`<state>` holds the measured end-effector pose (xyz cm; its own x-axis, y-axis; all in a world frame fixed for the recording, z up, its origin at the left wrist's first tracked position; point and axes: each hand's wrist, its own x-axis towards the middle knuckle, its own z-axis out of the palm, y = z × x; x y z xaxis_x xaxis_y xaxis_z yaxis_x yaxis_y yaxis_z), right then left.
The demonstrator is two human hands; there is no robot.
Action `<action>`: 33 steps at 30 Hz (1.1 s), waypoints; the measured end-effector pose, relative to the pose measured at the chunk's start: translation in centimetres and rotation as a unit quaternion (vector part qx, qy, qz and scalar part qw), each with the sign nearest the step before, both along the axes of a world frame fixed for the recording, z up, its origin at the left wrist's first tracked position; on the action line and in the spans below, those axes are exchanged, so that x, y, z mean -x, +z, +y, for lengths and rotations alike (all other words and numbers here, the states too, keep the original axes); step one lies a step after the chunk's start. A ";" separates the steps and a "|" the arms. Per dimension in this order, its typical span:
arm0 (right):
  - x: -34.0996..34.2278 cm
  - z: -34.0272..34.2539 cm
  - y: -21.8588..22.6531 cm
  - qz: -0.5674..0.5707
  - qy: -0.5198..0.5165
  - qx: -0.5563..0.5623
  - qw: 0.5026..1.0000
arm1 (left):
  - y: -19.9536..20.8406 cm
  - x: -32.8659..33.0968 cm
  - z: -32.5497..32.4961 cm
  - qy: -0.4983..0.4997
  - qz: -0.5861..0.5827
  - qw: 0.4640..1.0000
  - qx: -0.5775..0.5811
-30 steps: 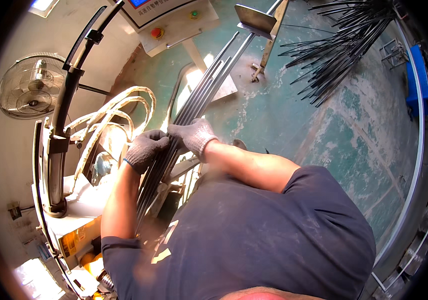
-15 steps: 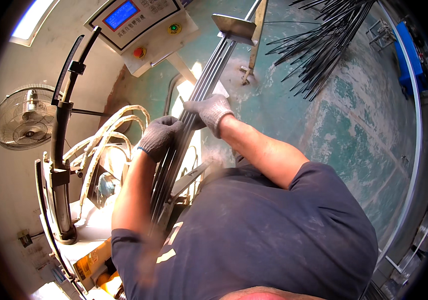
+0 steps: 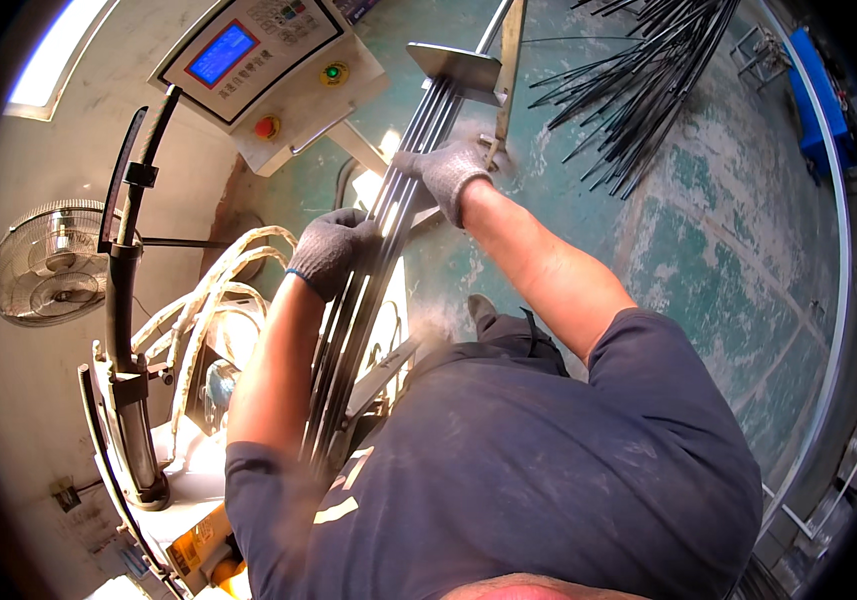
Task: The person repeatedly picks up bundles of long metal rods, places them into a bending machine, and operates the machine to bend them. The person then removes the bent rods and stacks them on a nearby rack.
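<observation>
Several long dark metal rods (image 3: 356,318) run side by side from beside my body up to a flat metal end plate (image 3: 455,70). My left hand (image 3: 334,250), in a grey glove, is closed around the rods from the left side. Farther up, my gloved right hand (image 3: 445,175) grips the same rods from the right, its thumb lying across their top. The fingers of both hands are partly hidden behind the rods.
A control box (image 3: 268,75) with a lit blue screen, a red button and a green button stands at upper left. Below it are pale hoses (image 3: 210,290), an upright post (image 3: 124,300) and a fan (image 3: 48,262). A bundle of black rods (image 3: 648,90) lies on the green floor.
Both hands have slid farther up along the rods, toward the end plate, the right one more than the left. The view has shifted slightly.
</observation>
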<state>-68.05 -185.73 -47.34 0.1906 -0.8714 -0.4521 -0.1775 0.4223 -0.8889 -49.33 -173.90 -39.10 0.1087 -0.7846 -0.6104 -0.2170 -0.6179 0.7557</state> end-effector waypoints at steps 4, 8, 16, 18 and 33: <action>1.5 -3.1 -0.6 -0.082 -0.047 -0.043 0.995 | 0.1 0.5 -1.0 0.008 0.026 1.000 -0.006; 2.1 -5.2 -1.3 -0.143 -0.054 -0.058 0.987 | -0.5 0.5 -1.7 0.011 0.050 0.999 -0.005; 4.4 -3.3 5.7 -0.016 0.048 -0.017 0.999 | -1.1 0.6 -2.6 0.006 0.050 0.999 0.016; 4.6 -2.9 6.7 0.034 0.069 0.008 0.997 | -1.0 0.7 -3.0 -0.002 0.028 1.000 0.015; 3.3 -2.7 3.0 -0.153 -0.105 -0.054 0.981 | -2.4 0.5 -5.5 -0.025 0.077 0.996 0.036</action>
<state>-71.35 -188.43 -44.33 0.1532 -0.8558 -0.4942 0.1910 0.5163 -0.8349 -49.87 -179.37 -41.46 -0.0225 -0.8285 -0.5595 -0.1244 -0.5529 0.8239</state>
